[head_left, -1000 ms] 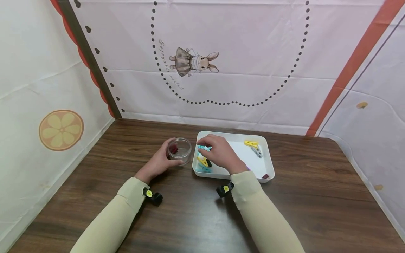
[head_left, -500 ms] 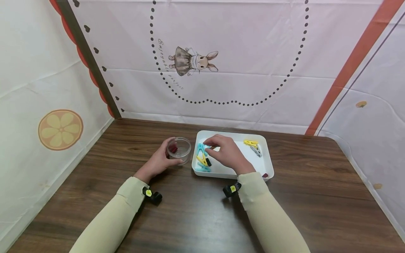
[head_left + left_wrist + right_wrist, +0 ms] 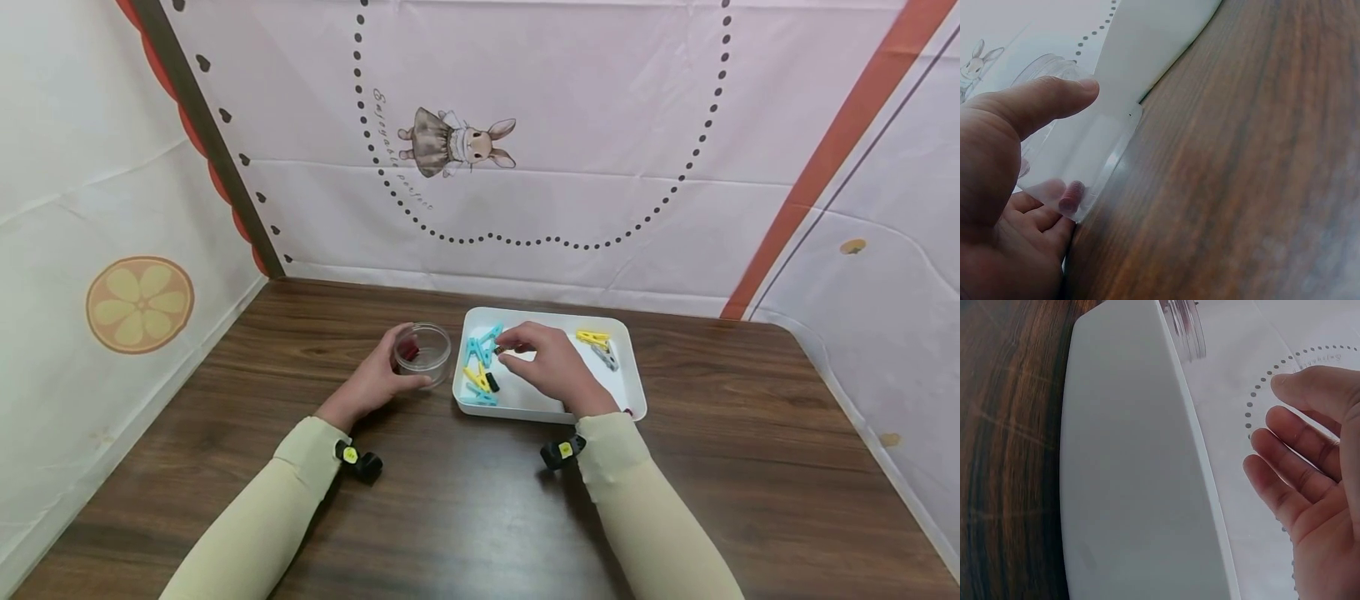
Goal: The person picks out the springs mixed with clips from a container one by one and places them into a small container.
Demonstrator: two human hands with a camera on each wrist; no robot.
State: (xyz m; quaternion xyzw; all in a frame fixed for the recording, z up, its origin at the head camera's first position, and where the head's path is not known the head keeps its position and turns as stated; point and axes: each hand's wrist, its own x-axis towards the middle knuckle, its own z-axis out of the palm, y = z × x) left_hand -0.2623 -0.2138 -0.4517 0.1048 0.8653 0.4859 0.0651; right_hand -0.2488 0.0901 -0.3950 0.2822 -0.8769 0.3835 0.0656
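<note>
My left hand [image 3: 372, 379] holds a clear round plastic jar [image 3: 435, 364] standing on the table, thumb on the near side and fingers around the far side. Inside the jar, low against its wall, lies a dark red ribbed piece [image 3: 1072, 197]. My right hand [image 3: 553, 367] hovers over the white tray [image 3: 551, 412], thumb and fingers bent and apart. Between thumb and fingers the right wrist view shows nothing. A small brown patterned piece [image 3: 503, 350] appears by its fingertips. To their left lie light blue clothespins [image 3: 477, 350] and a yellow clothespin [image 3: 476, 379].
A black piece [image 3: 492, 382] lies by the yellow clothespin. Another yellow clothespin [image 3: 592, 337] and a grey clothespin [image 3: 605, 357] sit at the tray's right end. A dark red piece [image 3: 628, 412] shows at its near right corner. Printed cloth [image 3: 585, 183] hangs behind the table.
My right hand has moved right over the tray, uncovering light blue clothespins and the brown piece. The left hand and the jar have stayed in place.
</note>
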